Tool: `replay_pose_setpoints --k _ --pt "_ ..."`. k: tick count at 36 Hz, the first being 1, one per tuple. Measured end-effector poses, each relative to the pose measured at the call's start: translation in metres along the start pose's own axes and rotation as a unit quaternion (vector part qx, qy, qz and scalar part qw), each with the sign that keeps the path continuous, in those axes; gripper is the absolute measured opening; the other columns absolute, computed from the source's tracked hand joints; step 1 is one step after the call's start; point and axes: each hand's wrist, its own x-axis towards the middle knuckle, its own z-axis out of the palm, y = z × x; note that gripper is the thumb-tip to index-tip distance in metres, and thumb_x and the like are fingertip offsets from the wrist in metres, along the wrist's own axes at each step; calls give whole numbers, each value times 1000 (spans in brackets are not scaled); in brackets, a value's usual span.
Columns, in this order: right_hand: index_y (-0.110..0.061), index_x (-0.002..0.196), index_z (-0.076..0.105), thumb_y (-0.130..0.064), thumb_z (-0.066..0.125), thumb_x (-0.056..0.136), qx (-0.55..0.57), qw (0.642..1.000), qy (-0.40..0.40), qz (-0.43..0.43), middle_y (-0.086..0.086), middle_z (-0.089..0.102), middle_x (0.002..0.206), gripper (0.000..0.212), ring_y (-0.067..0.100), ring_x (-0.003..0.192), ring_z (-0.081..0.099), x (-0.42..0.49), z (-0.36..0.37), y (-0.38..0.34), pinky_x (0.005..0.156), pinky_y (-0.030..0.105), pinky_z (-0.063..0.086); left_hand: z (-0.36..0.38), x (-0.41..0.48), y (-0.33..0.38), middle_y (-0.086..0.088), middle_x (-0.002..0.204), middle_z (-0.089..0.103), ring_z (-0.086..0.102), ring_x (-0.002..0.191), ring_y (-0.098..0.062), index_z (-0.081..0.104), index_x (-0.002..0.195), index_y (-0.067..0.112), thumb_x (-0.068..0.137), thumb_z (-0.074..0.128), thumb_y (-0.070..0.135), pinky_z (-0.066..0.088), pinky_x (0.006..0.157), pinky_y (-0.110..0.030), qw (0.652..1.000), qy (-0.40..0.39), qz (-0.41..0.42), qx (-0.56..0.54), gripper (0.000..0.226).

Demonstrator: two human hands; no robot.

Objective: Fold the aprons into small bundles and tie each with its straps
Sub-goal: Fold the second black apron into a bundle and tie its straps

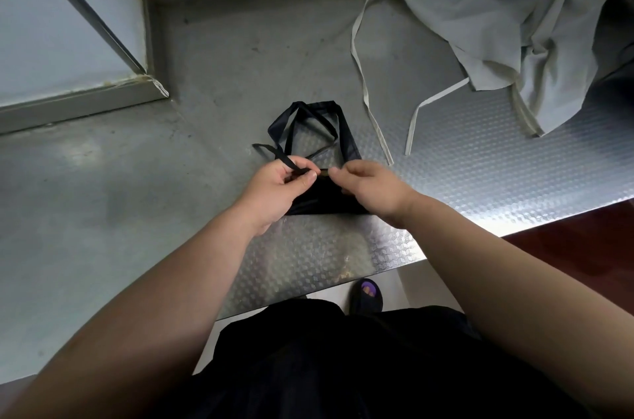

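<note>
A black apron (326,200) lies folded into a small bundle on the steel table (171,178), close to its front edge. Its black straps (308,123) loop out over the table behind the bundle. My left hand (278,190) pinches one black strap just above the bundle's left side. My right hand (372,190) pinches the strap or bundle edge right beside it, fingertips nearly touching the left hand's. Both hands hide the top of the bundle. A grey-white apron (507,24) lies crumpled at the back right, its long pale straps (363,75) trailing toward the black one.
A raised steel ledge and tiled wall (68,41) border the table at the back and left. The table's front edge (446,247) runs diagonally on the right, with red floor beyond. My foot in a dark sandal (367,295) shows below the edge.
</note>
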Motion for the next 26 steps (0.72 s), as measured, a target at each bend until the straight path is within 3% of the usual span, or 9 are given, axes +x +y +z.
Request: replay_pose_setpoints --k 3,8,10,12,13,15,17,22,26 --pt "-15 66 50 -20 58 92 113 993 0 23 8 48 77 28 20 79 44 0 1 0 77 30 35 1 0 -1 5 82 61 53 83 -7 65 81 24 90 59 6 42 79 -17 1000 6 -4 7 20" --pt "-11 69 50 -9 51 95 264 964 17 27 3 58 62 26 12 62 56 1 -7 -3 71 21 45 1 -1 -5 3 83 61 52 82 -8 65 81 24 90 60 7 41 78 -18 1000 17 -3 16 20" --pt "-8 88 57 -10 54 94 233 972 12 17 3 61 78 6 10 71 59 2 -7 0 74 19 49 2 0 -5 4 84 63 54 84 -9 66 81 25 90 60 7 41 82 -20 1000 21 1 16 21" --pt "-6 116 56 -11 63 88 194 981 6 24 6 63 102 30 13 94 61 4 -7 5 90 22 48 3 0 -4 3 85 63 55 85 -10 65 81 24 90 59 4 42 84 -22 1000 20 5 5 23" --pt "-5 119 56 -10 66 85 173 984 -14 32 6 64 103 35 13 96 62 3 -7 5 92 23 48 3 0 -5 2 86 64 54 86 -10 66 82 24 90 58 3 42 85 -23 1000 19 7 2 23" --pt "-7 96 65 -4 65 85 127 991 -39 31 1 68 77 11 5 70 64 1 -8 3 68 14 51 2 1 -5 2 87 65 54 86 -11 67 81 26 90 59 5 42 85 -23 1000 20 7 5 24" --pt "-11 75 61 -3 60 90 107 994 -21 27 -4 59 58 17 0 49 55 1 -8 3 48 11 43 1 1 -6 4 85 65 55 85 -10 67 79 28 89 60 6 41 83 -23 1000 24 3 4 25" --pt "-13 66 49 -3 50 92 209 977 17 32 5 49 69 28 14 68 47 4 -5 4 62 20 38 3 2 -6 4 85 64 54 83 -8 66 80 26 90 59 6 40 82 -21 1000 24 -1 7 24" --pt "-11 54 41 -9 49 80 326 942 35 65 4 50 59 27 21 61 44 5 -7 -5 62 28 32 2 2 -6 5 86 65 55 84 -7 66 80 26 90 59 6 40 82 -20 999 29 -4 17 23"
